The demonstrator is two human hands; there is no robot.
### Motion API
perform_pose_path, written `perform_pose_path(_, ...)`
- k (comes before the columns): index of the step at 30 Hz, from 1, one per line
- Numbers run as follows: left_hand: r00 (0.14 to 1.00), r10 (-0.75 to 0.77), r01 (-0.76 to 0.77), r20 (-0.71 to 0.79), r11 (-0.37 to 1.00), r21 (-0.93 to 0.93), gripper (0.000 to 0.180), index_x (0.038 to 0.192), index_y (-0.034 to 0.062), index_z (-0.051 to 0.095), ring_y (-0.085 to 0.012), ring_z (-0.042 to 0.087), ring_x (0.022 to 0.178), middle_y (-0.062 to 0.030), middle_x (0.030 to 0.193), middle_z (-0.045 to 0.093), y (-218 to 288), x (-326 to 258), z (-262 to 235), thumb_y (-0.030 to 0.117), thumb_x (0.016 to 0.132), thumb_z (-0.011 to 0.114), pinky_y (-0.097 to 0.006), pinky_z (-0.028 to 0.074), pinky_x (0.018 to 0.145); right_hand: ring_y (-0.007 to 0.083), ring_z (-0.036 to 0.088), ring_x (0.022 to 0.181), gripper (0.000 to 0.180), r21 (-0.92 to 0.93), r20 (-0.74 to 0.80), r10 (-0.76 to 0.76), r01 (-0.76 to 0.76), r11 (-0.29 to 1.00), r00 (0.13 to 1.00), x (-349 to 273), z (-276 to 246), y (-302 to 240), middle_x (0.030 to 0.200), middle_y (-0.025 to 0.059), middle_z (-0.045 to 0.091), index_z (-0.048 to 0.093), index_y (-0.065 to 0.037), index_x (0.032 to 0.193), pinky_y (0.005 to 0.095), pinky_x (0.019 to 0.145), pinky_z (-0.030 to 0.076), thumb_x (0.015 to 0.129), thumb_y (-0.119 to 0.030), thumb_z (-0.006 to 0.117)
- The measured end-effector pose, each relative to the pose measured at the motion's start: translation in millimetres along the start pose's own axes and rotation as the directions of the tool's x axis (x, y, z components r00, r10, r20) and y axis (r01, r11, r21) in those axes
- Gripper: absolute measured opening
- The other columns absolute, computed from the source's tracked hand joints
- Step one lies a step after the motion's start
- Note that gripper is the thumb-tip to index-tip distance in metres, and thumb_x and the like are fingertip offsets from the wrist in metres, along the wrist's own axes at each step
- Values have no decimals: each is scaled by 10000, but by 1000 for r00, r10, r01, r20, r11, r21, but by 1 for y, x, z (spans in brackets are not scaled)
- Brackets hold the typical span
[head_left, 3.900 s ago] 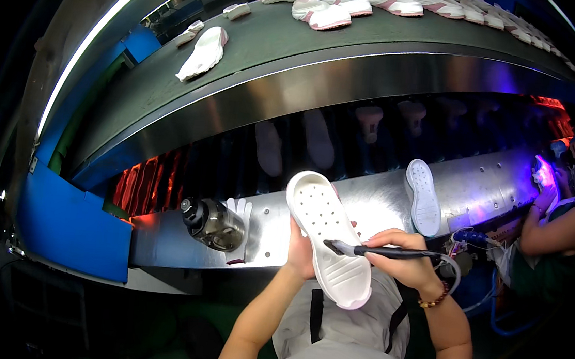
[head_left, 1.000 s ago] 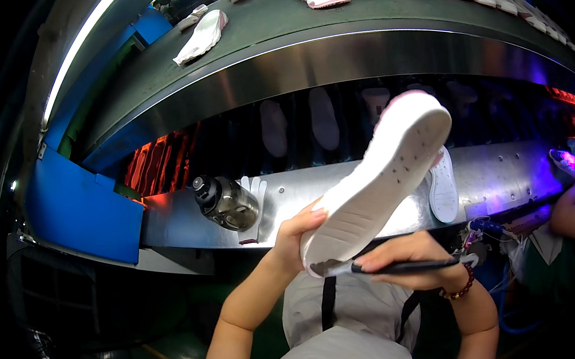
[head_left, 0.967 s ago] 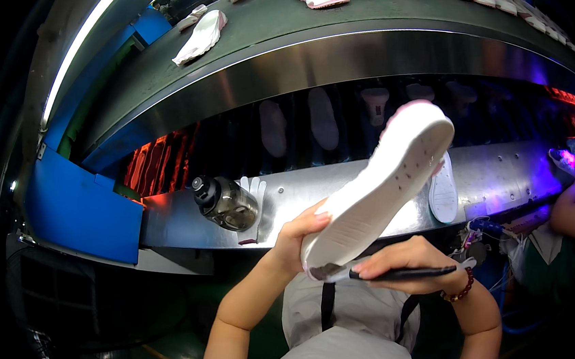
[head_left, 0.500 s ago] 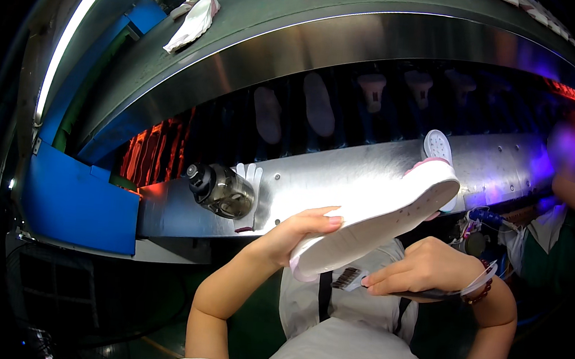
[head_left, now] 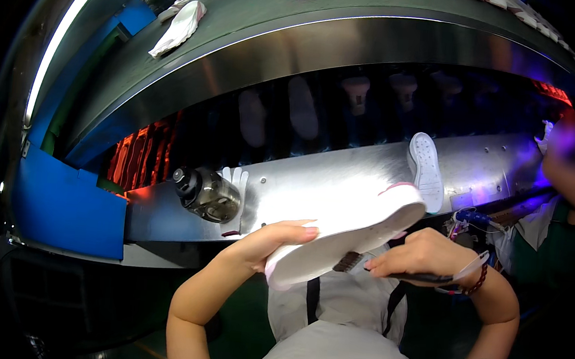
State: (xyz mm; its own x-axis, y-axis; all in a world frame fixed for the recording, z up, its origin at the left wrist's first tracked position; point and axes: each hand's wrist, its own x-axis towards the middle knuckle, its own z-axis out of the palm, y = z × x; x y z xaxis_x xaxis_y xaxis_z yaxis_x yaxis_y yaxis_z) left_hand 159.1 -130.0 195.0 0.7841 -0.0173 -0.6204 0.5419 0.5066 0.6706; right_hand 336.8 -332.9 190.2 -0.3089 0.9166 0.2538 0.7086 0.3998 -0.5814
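Observation:
A white shoe (head_left: 358, 235) with pink trim at its ends is held tilted in front of me, its pale underside turned toward my body. My left hand (head_left: 269, 243) grips the shoe by its left end, thumb along the upper edge. Closed round a dark handle, my right hand (head_left: 424, 255) holds a flat brush (head_left: 347, 261). The brush's dark bristles lie against the lower edge of the shoe's underside. Beyond the shoe's right end, a white shoe sole (head_left: 427, 177) with small dots rests on the metal ledge (head_left: 302, 170).
On the ledge to the left stand a dark transparent bottle (head_left: 207, 195) and a white glove (head_left: 236, 206). Behind is a dark opening with shoe pieces and a red glow. A green conveyor (head_left: 247, 15) above carries white shoe parts (head_left: 179, 28). At right, another person's arm (head_left: 571, 185) reaches in.
My right hand has brought the brush up from below the shoe onto its underside. The shoe has shifted down and left in view, and more of the sole on the ledge shows.

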Motion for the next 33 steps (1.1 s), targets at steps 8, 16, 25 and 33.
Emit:
perform_pose_path(8, 999, 21, -23, -36, 998, -52, 496, 1134, -71, 416, -162, 590, 791, -176, 970, 548, -1, -5, -8, 246, 780, 559, -245, 496, 643, 175, 616, 760, 139, 128, -144, 65, -46, 991, 988, -9, -6, 14, 935, 36, 628, 606, -87, 891, 247, 580, 449, 755, -107, 585)
perform_pose_path(16, 993, 97, -101, -68, 993, -59, 532, 1172, -62, 396, -175, 574, 837, -168, 1024, 536, -6, -6, -14, 249, 773, 560, -253, 477, 704, 214, 611, 856, 180, 239, -250, 190, -130, 962, 949, -18, -4, 28, 913, 97, 629, 613, -29, 866, 269, 724, 490, 691, -31, 654)
perform_pose_path(25, 971, 207, -165, 123, 943, -288, 482, 1179, -63, 394, -213, 571, 897, -197, 1075, 517, -23, 21, -24, 252, 821, 467, -298, 469, 771, 200, 615, 844, 235, 597, -317, 296, -53, 801, 901, -9, 11, 14, 906, 147, 625, 616, 11, 892, 263, 722, 495, 669, -20, 682)
perform_pose_path(33, 932, 271, -44, 241, 743, -668, 408, 1113, -61, 454, -255, 582, 911, -187, 1043, 551, -48, 52, -19, 245, 849, 398, -355, 478, 805, 45, 513, 510, 150, 736, -561, 754, -211, 643, 341, -11, 27, 65, 755, 71, 619, 618, 6, 879, 155, 450, 409, 731, -17, 599)
